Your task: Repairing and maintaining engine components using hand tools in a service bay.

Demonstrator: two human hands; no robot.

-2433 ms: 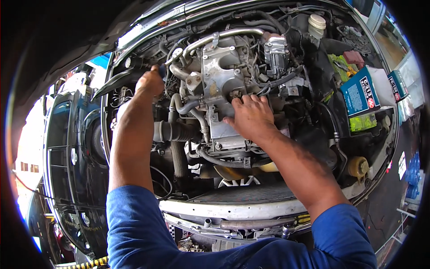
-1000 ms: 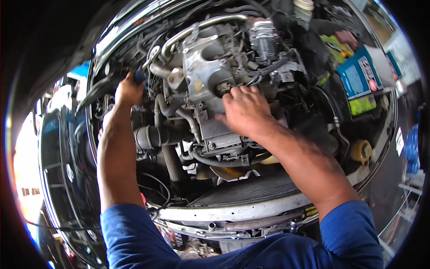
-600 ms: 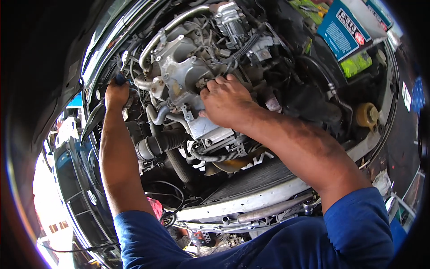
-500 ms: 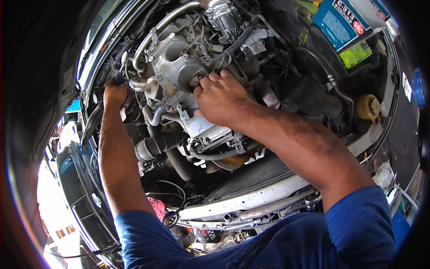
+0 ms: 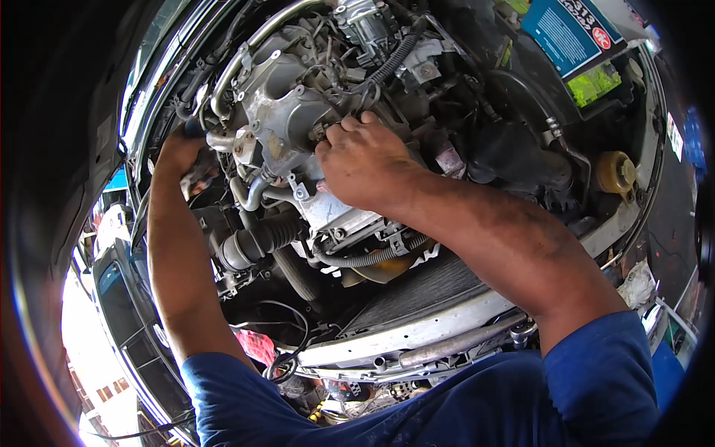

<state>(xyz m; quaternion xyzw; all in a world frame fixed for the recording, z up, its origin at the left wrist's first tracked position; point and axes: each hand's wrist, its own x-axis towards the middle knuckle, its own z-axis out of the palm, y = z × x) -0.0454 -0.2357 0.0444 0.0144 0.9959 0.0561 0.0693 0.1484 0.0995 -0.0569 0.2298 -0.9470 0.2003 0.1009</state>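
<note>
Both hands are inside an open engine bay. My right hand [image 5: 365,160] rests at the middle of the engine [image 5: 279,112], its fingers curled just beside a small metal fitting [image 5: 319,132]. What lies under those fingers is hidden. At the engine's left side, my left hand [image 5: 179,154] is closed round a small dark blue object [image 5: 195,128]; its kind cannot be made out. Some of the left fingers are in shadow behind metal pipes [image 5: 221,141]. Below them runs a black ribbed intake hose [image 5: 279,231].
A blue and white box [image 5: 570,37] stands at the far right, above a yellow-green item [image 5: 594,88]. A yellowish reservoir [image 5: 615,175] sits at the right edge. The pale front crossbar [image 5: 417,319] and radiator [image 5: 424,287] lie nearest me. A cable [image 5: 305,328] loops beside a red cloth [image 5: 257,346].
My left hand has shifted a little left, with its wrist bent further and fingers now showing below. The right hand stays at the same spot on the engine. The view has shifted slightly.
</note>
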